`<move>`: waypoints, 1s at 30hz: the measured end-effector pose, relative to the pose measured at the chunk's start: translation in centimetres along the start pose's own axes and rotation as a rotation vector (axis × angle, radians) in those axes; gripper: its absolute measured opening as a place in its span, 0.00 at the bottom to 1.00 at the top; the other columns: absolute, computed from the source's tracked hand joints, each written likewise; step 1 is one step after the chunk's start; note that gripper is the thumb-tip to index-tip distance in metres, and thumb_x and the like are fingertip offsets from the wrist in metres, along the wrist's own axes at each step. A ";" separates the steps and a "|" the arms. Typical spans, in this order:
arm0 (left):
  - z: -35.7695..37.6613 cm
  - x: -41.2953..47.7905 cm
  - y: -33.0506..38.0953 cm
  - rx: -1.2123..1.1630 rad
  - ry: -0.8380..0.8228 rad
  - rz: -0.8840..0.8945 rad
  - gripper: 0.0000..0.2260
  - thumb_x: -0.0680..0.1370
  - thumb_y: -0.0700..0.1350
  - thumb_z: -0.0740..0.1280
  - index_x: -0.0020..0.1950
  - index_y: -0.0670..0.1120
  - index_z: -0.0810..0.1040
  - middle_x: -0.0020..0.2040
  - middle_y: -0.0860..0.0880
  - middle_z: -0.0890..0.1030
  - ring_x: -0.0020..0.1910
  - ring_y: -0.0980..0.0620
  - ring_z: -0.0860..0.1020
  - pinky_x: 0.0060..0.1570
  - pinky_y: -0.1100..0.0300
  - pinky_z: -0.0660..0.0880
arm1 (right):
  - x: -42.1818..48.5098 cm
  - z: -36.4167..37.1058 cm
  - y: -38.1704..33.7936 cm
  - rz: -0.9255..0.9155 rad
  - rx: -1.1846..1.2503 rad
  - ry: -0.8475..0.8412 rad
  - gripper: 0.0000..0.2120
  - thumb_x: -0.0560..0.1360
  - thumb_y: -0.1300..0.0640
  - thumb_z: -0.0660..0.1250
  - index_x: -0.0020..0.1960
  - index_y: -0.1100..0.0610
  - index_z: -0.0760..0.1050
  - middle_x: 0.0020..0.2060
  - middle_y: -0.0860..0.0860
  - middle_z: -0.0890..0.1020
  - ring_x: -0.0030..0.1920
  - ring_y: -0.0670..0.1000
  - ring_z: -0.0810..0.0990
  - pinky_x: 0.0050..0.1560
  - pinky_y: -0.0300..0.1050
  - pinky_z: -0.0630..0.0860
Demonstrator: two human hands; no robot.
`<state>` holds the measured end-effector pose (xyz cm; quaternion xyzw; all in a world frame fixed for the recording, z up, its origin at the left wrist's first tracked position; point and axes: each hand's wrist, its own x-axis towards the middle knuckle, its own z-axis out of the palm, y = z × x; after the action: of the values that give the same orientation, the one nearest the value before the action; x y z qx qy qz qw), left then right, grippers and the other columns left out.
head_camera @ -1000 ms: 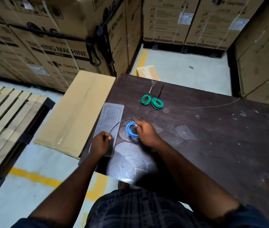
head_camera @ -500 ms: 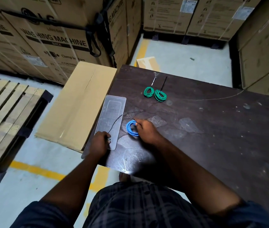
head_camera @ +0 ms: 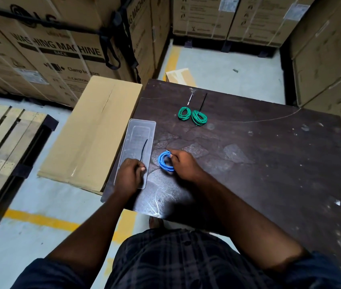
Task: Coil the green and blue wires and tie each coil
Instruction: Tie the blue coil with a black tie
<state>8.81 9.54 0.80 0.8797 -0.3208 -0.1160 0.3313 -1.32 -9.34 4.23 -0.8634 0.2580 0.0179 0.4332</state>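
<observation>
A blue wire coil (head_camera: 164, 161) lies on the dark table (head_camera: 269, 155) near its front left corner. My right hand (head_camera: 184, 164) grips the coil's right side. My left hand (head_camera: 130, 177) rests over the near end of a clear plastic tray (head_camera: 137, 134) and pinches the lower end of a thin black tie (head_camera: 144, 149) that curves up over the tray. Two green wire coils (head_camera: 192, 116) lie side by side farther back on the table, each with a tie sticking out behind it: a pale one on the left coil, a black one on the right.
A flat cardboard box (head_camera: 94, 132) lies against the table's left edge. A wooden pallet (head_camera: 2, 147) sits on the floor at the left. Stacked washing machine cartons (head_camera: 61, 49) stand at the back and right. A small cardboard piece (head_camera: 180, 77) lies behind the table.
My hands have barely moved on the table: the left still pinches the black tie, the right still holds the blue coil. The view has shifted slightly as my head moved.
</observation>
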 end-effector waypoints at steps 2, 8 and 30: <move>0.0 1.0 1.3 -0.067 0.058 -0.012 0.04 0.74 0.37 0.66 0.42 0.46 0.78 0.41 0.50 0.78 0.43 0.52 0.75 0.45 0.59 0.70 | 0.2 -0.1 0.1 0.041 -0.002 -0.013 0.16 0.77 0.62 0.57 0.60 0.60 0.77 0.54 0.57 0.82 0.54 0.53 0.80 0.51 0.37 0.70; -0.8 3.1 6.8 -0.358 0.156 -0.013 0.05 0.76 0.38 0.67 0.48 0.48 0.76 0.42 0.55 0.80 0.43 0.60 0.78 0.45 0.65 0.73 | 0.3 -1.4 0.3 0.094 0.013 -0.021 0.17 0.76 0.58 0.55 0.58 0.59 0.77 0.53 0.57 0.83 0.54 0.55 0.80 0.54 0.41 0.73; -0.8 3.0 22.1 -0.833 -0.010 0.101 0.11 0.77 0.31 0.64 0.48 0.46 0.78 0.44 0.41 0.83 0.41 0.58 0.82 0.41 0.67 0.76 | -1.9 -12.5 3.2 0.092 -0.076 0.309 0.16 0.77 0.64 0.57 0.63 0.61 0.75 0.54 0.66 0.79 0.56 0.63 0.76 0.56 0.48 0.70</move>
<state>0.67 -4.65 15.91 0.6530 -0.2906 -0.2236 0.6626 -6.83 -19.51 10.16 -0.8589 0.3600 -0.0858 0.3541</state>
